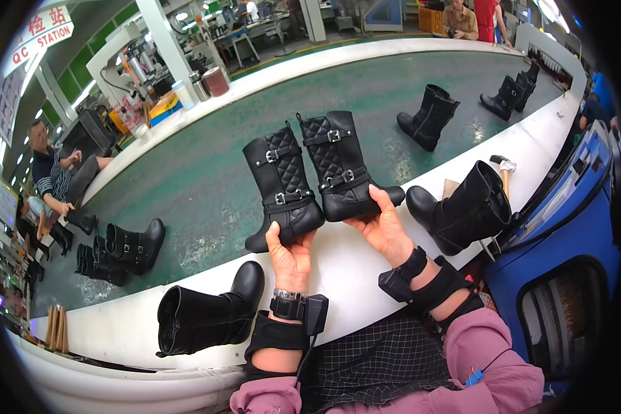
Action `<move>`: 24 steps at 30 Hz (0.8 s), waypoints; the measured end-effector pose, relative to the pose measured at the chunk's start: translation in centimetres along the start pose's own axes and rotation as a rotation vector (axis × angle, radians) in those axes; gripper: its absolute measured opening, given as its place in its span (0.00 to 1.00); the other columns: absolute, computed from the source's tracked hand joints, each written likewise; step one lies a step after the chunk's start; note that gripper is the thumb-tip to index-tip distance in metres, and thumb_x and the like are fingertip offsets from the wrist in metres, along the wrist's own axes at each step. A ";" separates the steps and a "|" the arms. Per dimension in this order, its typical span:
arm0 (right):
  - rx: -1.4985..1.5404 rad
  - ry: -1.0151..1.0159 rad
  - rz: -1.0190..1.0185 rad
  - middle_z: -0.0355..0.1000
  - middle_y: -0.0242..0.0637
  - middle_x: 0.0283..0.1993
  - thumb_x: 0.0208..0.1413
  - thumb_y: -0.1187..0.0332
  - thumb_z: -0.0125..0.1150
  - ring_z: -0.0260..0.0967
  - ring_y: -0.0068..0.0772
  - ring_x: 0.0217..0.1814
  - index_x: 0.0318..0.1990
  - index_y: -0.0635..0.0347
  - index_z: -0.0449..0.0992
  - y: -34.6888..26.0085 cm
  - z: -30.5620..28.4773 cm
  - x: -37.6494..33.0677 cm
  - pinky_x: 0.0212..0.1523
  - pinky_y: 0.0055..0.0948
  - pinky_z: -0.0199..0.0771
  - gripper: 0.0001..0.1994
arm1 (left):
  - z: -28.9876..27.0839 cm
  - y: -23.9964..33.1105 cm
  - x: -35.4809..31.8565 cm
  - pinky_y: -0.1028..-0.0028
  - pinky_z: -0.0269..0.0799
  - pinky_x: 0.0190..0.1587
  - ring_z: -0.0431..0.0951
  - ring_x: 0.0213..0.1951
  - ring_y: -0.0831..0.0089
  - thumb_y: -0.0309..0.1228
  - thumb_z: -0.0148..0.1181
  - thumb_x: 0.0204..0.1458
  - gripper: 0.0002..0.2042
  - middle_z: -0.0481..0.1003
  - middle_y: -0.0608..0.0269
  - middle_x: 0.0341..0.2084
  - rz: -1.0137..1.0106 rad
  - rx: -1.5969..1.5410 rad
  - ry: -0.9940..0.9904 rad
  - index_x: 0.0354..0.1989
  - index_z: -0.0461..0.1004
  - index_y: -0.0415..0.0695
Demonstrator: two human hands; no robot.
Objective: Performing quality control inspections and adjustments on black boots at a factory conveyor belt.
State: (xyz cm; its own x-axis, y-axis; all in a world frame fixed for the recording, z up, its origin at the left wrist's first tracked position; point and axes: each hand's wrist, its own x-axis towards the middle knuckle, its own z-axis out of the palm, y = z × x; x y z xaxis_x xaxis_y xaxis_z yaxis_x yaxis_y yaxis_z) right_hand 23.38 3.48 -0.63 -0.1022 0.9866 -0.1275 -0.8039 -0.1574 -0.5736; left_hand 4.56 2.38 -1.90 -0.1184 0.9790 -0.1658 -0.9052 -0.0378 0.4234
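Thumb and fingers of the left hand (291,261), in the head view, pinch the foot of 1 black quilted buckle boot (283,181); the right hand (386,233) likewise pinches a matching boot (335,160). Both are gripped low, seemingly to keep the shafts upright and buckles visible against the green belt (200,207). On the white ledge (345,293), 1 left-side boot (210,314) and 1 right-side boot (464,207) sit apart, probably giving the hands room.

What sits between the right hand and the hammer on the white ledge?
In the head view, a loose black boot, its toe toward the right hand and its shaft partly hiding the hammer; a tan piece shows partly behind it.
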 end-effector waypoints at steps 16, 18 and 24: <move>-0.004 0.051 -0.030 0.70 0.38 0.48 0.50 0.50 0.62 0.70 0.35 0.50 0.51 0.60 0.68 0.5 0.5 -0.3 0.49 0.39 0.76 0.27 | 0.3 -0.1 -0.4 0.52 0.71 0.55 0.72 0.52 0.56 0.40 0.60 0.49 0.28 0.69 0.52 0.51 0.019 -0.014 0.007 0.57 0.61 0.41; 0.009 0.058 -0.036 0.71 0.39 0.47 0.50 0.51 0.61 0.71 0.36 0.49 0.50 0.61 0.69 0.6 0.4 -0.3 0.48 0.40 0.77 0.26 | 0.2 -0.2 -0.4 0.53 0.71 0.55 0.72 0.51 0.56 0.40 0.60 0.49 0.28 0.69 0.53 0.50 0.022 -0.025 -0.002 0.57 0.61 0.41; 0.013 0.057 -0.043 0.71 0.39 0.48 0.51 0.50 0.60 0.70 0.35 0.50 0.50 0.61 0.69 1.0 0.6 -0.4 0.49 0.39 0.77 0.26 | 0.2 -0.4 -0.5 0.52 0.70 0.55 0.71 0.52 0.55 0.40 0.59 0.49 0.28 0.69 0.53 0.51 0.039 -0.051 -0.006 0.57 0.61 0.41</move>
State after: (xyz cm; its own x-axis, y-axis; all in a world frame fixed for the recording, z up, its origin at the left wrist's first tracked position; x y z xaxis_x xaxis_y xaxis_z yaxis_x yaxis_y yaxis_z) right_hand 22.26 2.99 -0.66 -0.0344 0.9883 -0.1489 -0.8146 -0.1140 -0.5688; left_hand 5.03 1.97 -1.80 -0.1516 0.9778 -0.1445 -0.9195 -0.0859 0.3836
